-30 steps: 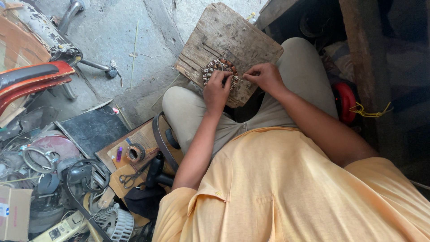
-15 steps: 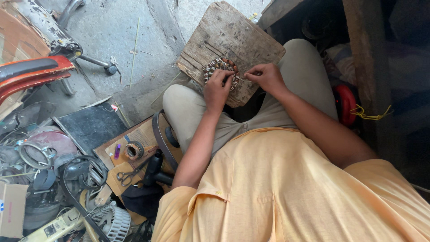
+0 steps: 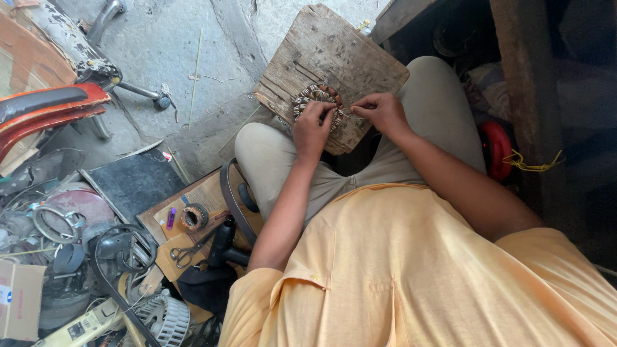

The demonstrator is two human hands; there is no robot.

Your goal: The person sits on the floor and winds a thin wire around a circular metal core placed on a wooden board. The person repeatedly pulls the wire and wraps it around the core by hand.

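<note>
A ring of copper wire coils [image 3: 316,101], a round motor winding, lies flat on a worn wooden board [image 3: 334,54] that rests across the person's knees, so the work sits level and close under both hands. The left hand [image 3: 313,126] presses down on the ring's near edge with its fingers curled, steadying it. At three o'clock from the ring, the right hand [image 3: 384,112] pinches something thin between thumb and fingertips, probably a strand of wire, too fine to make out. Outward at eight o'clock, a flat piece of cardboard [image 3: 193,199] on the floor serves as a tray within arm's reach: it carries a small roll of tape [image 3: 193,216], a purple lighter [image 3: 171,217] and a pair of scissors [image 3: 187,253]. A dark belt [image 3: 230,199] curves beside the left knee. At nine o'clock lies a heap of scrap: a metal ring [image 3: 53,222], cables, a fan part [image 3: 164,316]. A cardboard box [image 3: 19,299] stands at the lower left edge; what it holds cannot be seen.
</note>
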